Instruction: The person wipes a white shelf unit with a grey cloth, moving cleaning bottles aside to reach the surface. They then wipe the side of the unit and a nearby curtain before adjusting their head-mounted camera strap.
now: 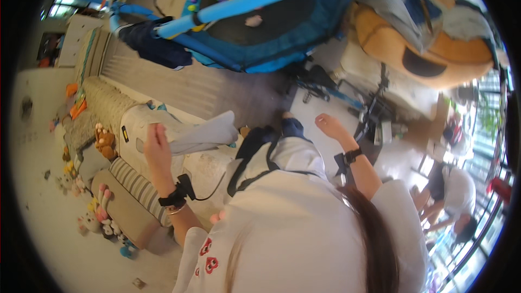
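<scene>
On the left, my left hand point(157, 144) is raised over a pale-covered sofa, its fingers curled. A light grey-white cloth point(209, 134) trails from it to the right, over the seat; the grip itself is blurred. My right hand point(328, 125) is held out in front on the right, fingers bent in, with nothing visible in it. It is nearest to a dark bicycle point(369, 111) but does not touch it. Each wrist wears a black strapped device.
Ahead stands a blue-framed trampoline point(244, 8), a navy garment point(154, 43) draped on its frame. Beyond the bicycle is a large brown-orange plush seat point(412, 57) with clothes on it. Plush toys point(103, 141) line the sofa point(130, 195). Another person point(458, 192) bends down at right.
</scene>
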`<state>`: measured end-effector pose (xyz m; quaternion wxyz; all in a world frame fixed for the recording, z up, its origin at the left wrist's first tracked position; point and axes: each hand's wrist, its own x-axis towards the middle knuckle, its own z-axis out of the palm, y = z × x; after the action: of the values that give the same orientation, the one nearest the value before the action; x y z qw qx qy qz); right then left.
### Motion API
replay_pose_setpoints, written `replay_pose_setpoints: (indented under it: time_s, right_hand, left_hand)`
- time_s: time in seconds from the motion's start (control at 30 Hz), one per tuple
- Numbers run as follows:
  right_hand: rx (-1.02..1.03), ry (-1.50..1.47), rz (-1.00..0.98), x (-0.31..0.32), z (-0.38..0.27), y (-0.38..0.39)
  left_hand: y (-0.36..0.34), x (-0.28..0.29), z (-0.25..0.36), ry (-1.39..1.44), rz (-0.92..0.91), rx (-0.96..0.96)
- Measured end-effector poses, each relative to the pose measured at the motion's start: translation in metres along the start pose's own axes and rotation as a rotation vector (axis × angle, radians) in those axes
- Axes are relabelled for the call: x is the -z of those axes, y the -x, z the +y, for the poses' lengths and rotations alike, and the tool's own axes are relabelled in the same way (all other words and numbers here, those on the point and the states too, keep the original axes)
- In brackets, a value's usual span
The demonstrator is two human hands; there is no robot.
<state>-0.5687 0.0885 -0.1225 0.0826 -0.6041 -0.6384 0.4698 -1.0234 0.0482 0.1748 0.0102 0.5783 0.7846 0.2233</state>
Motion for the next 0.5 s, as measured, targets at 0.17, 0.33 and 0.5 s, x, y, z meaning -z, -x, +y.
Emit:
replay_pose_setpoints:
  time_s: [0.17,0.33,0.5]
  right_hand:
    - [0.197,-0.062,-0.220,0.000,-0.115,-0.029]
    - [0.523,-0.104,-0.486,-0.044,-0.240,-0.050]
    - [1.022,0.049,-0.510,-0.114,-0.346,-0.053]
  left_hand:
    - [0.006,0.013,0.003,0.055,-0.025,0.073]
    - [0.018,0.021,-0.011,0.167,0.009,0.062]
    - [0.028,0.045,-0.038,0.295,0.104,0.072]
